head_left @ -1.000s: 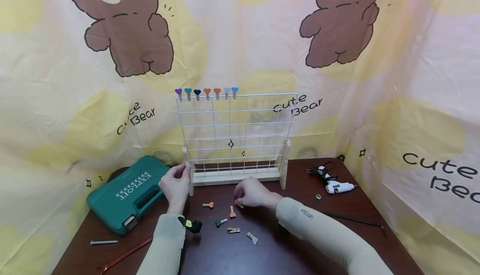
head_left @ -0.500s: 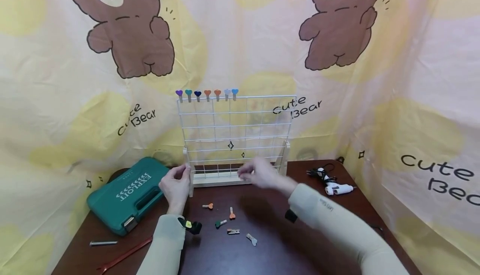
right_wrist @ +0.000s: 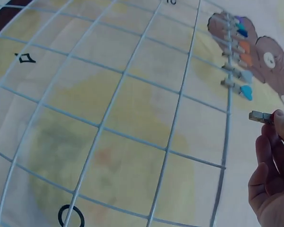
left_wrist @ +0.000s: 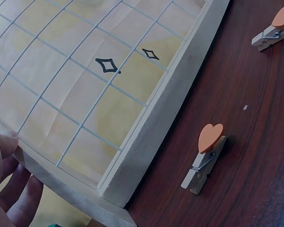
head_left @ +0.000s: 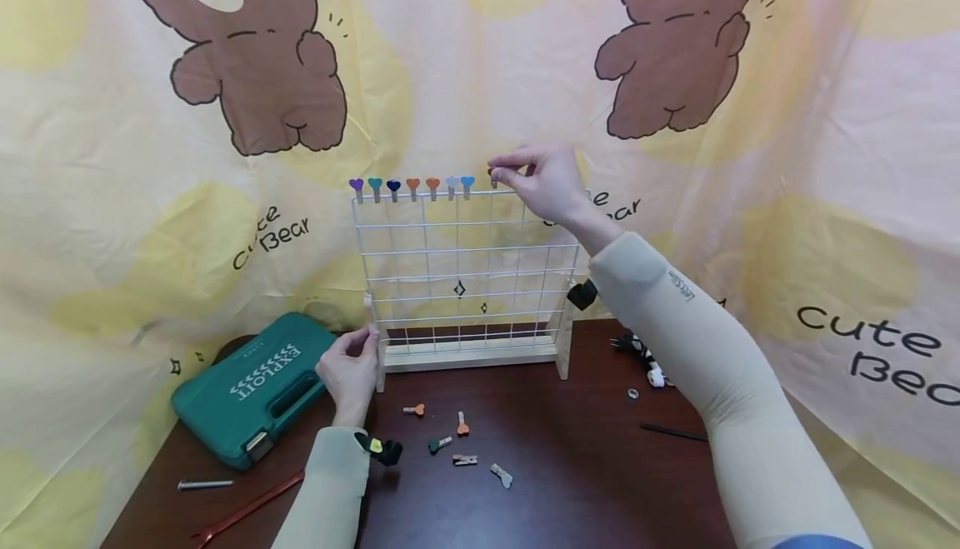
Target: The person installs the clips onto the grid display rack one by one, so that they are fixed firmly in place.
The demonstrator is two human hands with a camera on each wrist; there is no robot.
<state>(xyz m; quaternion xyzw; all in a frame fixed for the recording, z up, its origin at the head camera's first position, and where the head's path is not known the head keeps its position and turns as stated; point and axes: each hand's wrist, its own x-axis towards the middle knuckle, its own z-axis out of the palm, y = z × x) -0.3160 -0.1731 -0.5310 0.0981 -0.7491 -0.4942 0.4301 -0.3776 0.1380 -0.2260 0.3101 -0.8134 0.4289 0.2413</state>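
Observation:
A white wire grid rack (head_left: 468,359) with a wooden base and side posts stands upright on the table. My left hand (head_left: 349,370) holds its left wooden post (left_wrist: 61,182) between thumb and fingers. High at the right, my right hand (head_left: 547,182) pinches a small wooden clothespin (right_wrist: 260,117) just above the top wire. Its free end points at the grid in the right wrist view, apart from the wire; its head is mostly hidden by my fingers. Several heart-topped clothespins, the last one light blue (head_left: 467,183), sit clipped along the left half of the top wire.
Several loose clothespins, one with an orange heart (left_wrist: 211,138), lie before the rack. A green tool case (head_left: 255,386), a bolt (head_left: 206,485) and a red wrench (head_left: 251,507) lie left. My right sleeve partly covers a white glue gun (head_left: 656,376) and a dark rod (head_left: 672,431).
My right hand has picked a clothespin off the table and risen with it past the grid to the top wire. My left hand has stayed at the post.

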